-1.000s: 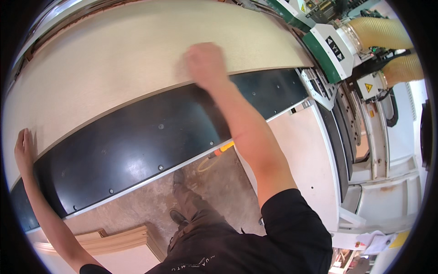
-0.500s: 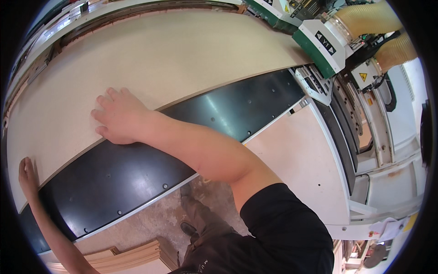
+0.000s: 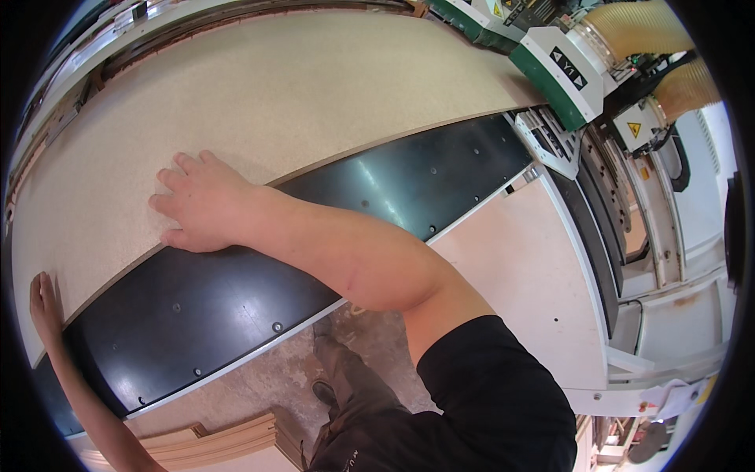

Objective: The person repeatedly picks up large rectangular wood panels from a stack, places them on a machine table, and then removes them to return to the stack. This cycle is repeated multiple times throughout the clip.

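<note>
A large beige wood-based board [image 3: 299,86] lies over the black bed [image 3: 204,307] of a machine, and its near edge runs diagonally across it. My right hand [image 3: 200,203] rests palm down on the board by that edge, fingers spread, holding nothing. At the far left, my left hand [image 3: 46,303] lies against the board close to its near left corner. Its fingers are stretched out along the surface; the thumb side is only partly visible.
A white and green machine head [image 3: 560,77] with ribbed yellowish hoses [image 3: 637,27] stands over the board's right end. A pale panel [image 3: 511,267] adjoins the bed at right. Stacked wooden strips [image 3: 212,448] lie near the floor at lower left. A metal rail [image 3: 236,22] borders the far side.
The view has shifted slightly. Both hands stay on the board in nearly the same places, and the fingers of my right hand are spread as before.
</note>
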Action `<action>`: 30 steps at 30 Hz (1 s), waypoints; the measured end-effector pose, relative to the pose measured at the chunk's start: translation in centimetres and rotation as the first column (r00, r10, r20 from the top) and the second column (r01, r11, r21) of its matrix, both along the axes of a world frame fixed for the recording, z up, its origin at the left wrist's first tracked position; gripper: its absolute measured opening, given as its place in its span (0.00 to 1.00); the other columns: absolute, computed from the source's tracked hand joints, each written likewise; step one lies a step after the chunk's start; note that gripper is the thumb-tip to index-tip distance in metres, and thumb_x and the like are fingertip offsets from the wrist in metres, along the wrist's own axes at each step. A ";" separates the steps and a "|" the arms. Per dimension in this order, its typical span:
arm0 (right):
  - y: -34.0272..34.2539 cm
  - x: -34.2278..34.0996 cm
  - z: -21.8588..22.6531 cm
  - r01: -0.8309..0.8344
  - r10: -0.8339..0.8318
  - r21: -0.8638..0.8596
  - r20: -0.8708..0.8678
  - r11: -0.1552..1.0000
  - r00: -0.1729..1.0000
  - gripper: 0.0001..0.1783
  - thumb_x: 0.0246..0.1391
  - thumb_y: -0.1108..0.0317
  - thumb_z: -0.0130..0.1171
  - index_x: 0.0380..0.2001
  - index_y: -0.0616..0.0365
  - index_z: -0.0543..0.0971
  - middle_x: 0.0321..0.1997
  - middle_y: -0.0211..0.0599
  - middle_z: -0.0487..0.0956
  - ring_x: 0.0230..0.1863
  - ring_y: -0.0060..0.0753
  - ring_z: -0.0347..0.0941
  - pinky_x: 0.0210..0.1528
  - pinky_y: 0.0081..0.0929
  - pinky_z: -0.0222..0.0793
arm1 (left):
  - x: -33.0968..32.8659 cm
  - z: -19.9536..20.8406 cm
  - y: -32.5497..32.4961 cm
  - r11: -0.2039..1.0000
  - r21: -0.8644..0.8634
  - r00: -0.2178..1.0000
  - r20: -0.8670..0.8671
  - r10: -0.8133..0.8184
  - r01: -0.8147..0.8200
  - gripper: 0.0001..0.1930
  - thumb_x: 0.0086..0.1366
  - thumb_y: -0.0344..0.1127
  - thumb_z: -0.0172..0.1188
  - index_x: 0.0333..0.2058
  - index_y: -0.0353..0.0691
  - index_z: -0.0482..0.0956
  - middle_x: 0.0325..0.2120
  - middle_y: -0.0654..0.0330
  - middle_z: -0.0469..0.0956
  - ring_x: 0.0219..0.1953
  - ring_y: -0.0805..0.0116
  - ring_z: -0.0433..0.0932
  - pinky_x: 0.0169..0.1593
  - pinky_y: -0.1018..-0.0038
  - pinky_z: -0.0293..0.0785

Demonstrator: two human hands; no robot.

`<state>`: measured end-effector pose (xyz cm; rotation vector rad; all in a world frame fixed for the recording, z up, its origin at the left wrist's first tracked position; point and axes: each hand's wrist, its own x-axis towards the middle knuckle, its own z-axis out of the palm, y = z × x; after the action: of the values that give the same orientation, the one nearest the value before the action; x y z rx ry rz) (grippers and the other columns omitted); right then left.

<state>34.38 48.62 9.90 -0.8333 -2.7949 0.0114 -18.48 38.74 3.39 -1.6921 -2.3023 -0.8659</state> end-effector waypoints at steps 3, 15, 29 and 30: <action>0.0 0.0 0.1 -0.006 0.006 -0.014 0.009 1.000 1.000 0.31 0.60 0.43 0.52 0.60 0.50 0.75 0.66 0.47 0.68 0.70 0.58 0.60 0.66 0.51 0.59 | 0.1 0.2 -0.1 1.000 -0.009 1.000 0.014 -0.016 0.016 0.26 0.75 0.53 0.48 0.52 0.32 0.76 0.47 0.47 0.79 0.51 0.55 0.77 0.56 0.68 0.69; 0.1 0.1 0.3 -0.009 0.009 -0.030 0.007 1.000 1.000 0.32 0.60 0.43 0.53 0.61 0.49 0.74 0.68 0.47 0.67 0.71 0.57 0.58 0.68 0.51 0.57 | 0.3 0.1 -0.1 0.999 0.019 0.999 0.008 -0.050 0.050 0.24 0.76 0.50 0.47 0.48 0.31 0.76 0.40 0.49 0.79 0.44 0.58 0.76 0.51 0.69 0.70; 0.2 0.2 0.1 -0.012 0.013 0.019 -0.020 1.000 1.000 0.31 0.59 0.43 0.55 0.58 0.50 0.76 0.64 0.45 0.70 0.69 0.55 0.61 0.65 0.50 0.60 | 0.6 0.4 -0.2 0.997 0.050 0.997 0.034 -0.063 0.061 0.23 0.76 0.49 0.47 0.47 0.32 0.76 0.38 0.49 0.78 0.42 0.58 0.76 0.49 0.69 0.70; 0.2 0.2 0.1 -0.016 0.016 0.020 -0.034 1.000 0.999 0.31 0.59 0.43 0.55 0.58 0.50 0.76 0.64 0.45 0.70 0.69 0.55 0.61 0.65 0.50 0.60 | 0.6 0.4 -0.2 0.997 0.045 0.998 0.009 -0.060 0.059 0.23 0.76 0.49 0.47 0.47 0.32 0.76 0.38 0.49 0.78 0.42 0.58 0.76 0.49 0.69 0.70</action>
<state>34.60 48.80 10.00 -0.7987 -2.7653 0.0010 -17.88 38.57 3.80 -1.7496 -2.2318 -0.9326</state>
